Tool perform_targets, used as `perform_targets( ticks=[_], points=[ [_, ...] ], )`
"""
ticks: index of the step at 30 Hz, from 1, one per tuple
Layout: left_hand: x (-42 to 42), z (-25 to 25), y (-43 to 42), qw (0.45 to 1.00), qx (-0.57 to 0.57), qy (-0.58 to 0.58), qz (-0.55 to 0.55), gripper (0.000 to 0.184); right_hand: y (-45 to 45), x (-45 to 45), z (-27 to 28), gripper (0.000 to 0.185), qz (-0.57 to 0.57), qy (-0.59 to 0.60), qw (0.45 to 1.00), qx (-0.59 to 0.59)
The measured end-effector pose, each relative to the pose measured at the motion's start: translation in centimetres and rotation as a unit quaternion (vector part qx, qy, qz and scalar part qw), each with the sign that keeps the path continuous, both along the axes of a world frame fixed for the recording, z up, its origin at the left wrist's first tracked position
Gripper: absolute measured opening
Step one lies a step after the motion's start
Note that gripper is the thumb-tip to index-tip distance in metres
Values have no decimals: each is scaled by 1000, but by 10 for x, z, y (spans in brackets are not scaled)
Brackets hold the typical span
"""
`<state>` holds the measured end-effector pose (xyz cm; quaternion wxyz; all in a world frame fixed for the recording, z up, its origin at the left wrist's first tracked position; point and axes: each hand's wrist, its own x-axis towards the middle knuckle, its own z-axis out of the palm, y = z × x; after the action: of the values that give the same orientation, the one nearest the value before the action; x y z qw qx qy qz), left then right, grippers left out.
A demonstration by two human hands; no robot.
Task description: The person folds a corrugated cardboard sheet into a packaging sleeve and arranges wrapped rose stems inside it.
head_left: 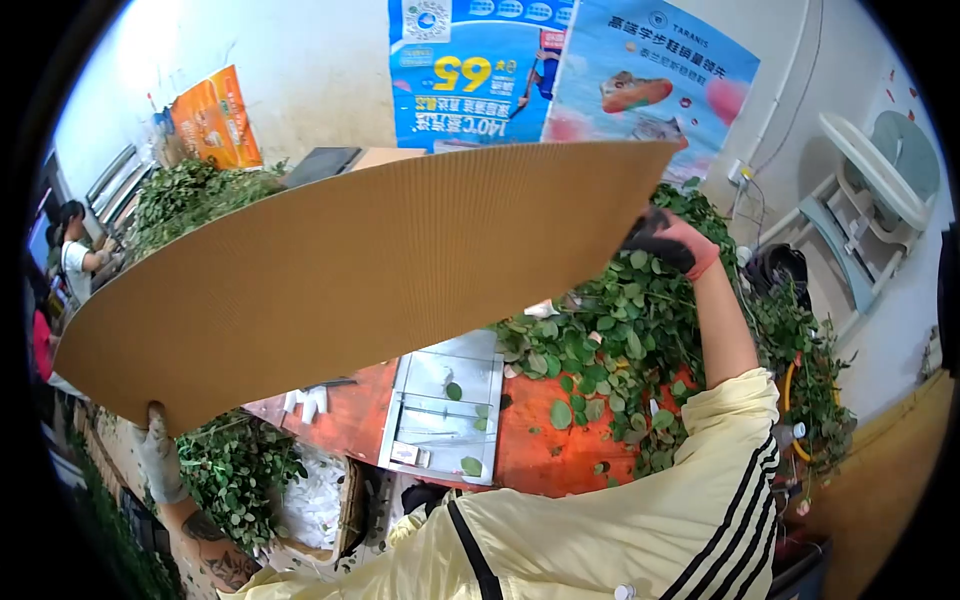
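A large sheet of corrugated cardboard (pixel 380 270) stretches across the view, raised above the table and curved by the lens. My left hand (pixel 160 460), in a pale work glove, grips its lower left edge with the thumb on the near face. At the right end, my right hand (pixel 678 243), in a pink glove with a dark palm, is closed on the sheet's edge; some of its fingers are hidden or blurred. Below the sheet lies a metal tray-like board (pixel 445 405) with a few loose leaves. Leafy stems (pixel 620 330) are heaped beside it under my right arm.
The table has a red covering (pixel 560 450). A lined basket (pixel 318 500) and more greenery (pixel 235 470) sit at lower left, near a white glove (pixel 308 403). A high chair (pixel 870 190) stands at right. Another person (pixel 78 250) is at far left.
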<state>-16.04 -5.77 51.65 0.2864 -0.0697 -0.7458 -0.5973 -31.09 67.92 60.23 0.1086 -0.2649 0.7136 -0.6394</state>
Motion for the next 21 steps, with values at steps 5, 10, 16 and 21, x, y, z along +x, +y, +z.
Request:
perform_targets(
  ticks=[5, 10, 16, 21],
  points=[
    [5, -3, -1, 994, 36, 6, -106, 34, 11, -44, -46, 65, 137, -60, 946, -286],
    [33, -24, 23, 992, 76, -100, 15, 38, -1, -49, -65, 62, -56, -1, 998, 28],
    [73, -142, 147, 907, 118, -352, -197, 34, 18, -42, 42, 42, -214, 173, 951, 140],
    [63, -192, 167, 849, 70, -451, -267, 32, -43, -97, 59, 60, -230, 158, 831, 480]
  ],
)
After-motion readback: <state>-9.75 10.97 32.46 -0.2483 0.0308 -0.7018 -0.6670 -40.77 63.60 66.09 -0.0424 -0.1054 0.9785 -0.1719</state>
